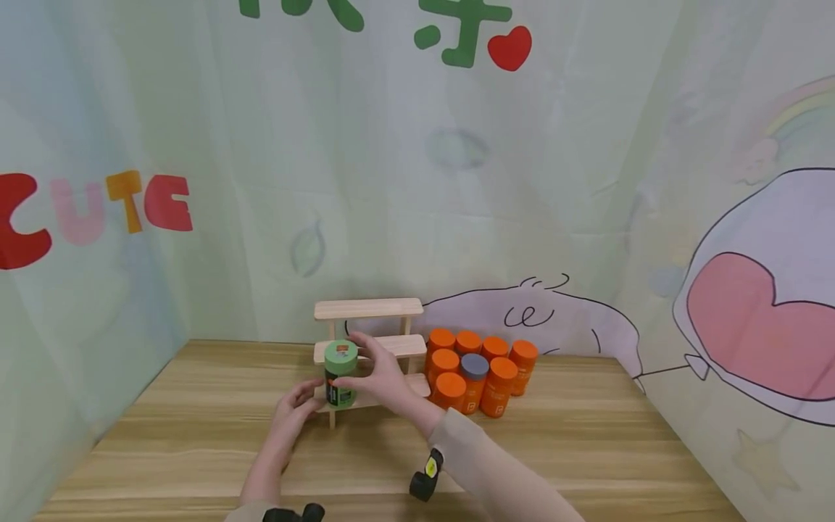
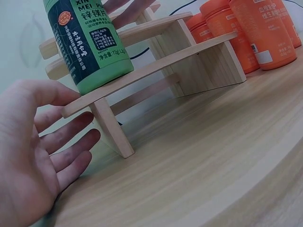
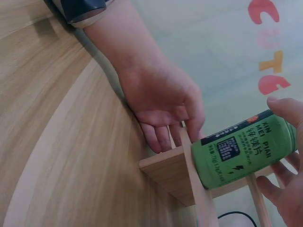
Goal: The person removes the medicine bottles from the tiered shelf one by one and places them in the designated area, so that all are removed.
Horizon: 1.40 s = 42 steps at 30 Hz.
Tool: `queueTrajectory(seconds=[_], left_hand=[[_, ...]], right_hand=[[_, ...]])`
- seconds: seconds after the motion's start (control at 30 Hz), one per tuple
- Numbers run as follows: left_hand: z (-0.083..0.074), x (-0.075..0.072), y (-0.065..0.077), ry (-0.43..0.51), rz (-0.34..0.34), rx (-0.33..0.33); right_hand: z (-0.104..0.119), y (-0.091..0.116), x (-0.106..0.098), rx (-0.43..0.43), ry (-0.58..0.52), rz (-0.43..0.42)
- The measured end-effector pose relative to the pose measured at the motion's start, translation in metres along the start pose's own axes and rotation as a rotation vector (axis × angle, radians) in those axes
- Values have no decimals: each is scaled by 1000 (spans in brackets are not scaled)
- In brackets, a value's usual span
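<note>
A green supplement bottle (image 1: pixel 341 355) with a light green lid and dark label stands at the left end of the lowest tier of a small three-tier wooden rack (image 1: pixel 368 309). My right hand (image 1: pixel 386 378) grips it, thumb and fingers on opposite sides. In the left wrist view the bottle's base (image 2: pixel 106 75) meets the lowest board, tilted with the camera. My left hand (image 1: pixel 295 407) holds that board's left end, one digit above and the others bent beneath, as the right wrist view shows (image 3: pixel 163 94). The rack's upper boards are partly hidden by the right hand.
Close to the rack's right side stand several orange bottles (image 1: pixel 496 388), mostly with orange caps; one has a grey-blue cap (image 1: pixel 474 366). A wood-grain table (image 1: pixel 574 449) carries everything. Printed cloth (image 1: pixel 378 181) hangs behind and at both sides.
</note>
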<state>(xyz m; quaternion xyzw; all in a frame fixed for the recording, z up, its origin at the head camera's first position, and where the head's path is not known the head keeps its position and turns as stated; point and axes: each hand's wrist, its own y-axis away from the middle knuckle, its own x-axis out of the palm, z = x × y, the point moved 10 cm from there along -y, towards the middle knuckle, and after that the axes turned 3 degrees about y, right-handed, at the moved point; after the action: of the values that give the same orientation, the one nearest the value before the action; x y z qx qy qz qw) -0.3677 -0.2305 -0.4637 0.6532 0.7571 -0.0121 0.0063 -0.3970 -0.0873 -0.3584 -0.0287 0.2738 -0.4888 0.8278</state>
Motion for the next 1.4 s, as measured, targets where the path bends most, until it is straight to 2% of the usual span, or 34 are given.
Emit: queueTrajectory(seconds=[0.4,0.77,1.1,1.4], left_hand=[[0,3,-1,0,-8,-9],[0,7,-1,-16,10,-17],[1,5,-2,-22,17,-21],[2,1,-1,-42,-14,-24]], right_hand=[[-2,2,5,7,-33,7],[-1,9,0,12,-2,-37],[10,27,-11,-7,35,-39],[2,44,-30,-2,86,-84]])
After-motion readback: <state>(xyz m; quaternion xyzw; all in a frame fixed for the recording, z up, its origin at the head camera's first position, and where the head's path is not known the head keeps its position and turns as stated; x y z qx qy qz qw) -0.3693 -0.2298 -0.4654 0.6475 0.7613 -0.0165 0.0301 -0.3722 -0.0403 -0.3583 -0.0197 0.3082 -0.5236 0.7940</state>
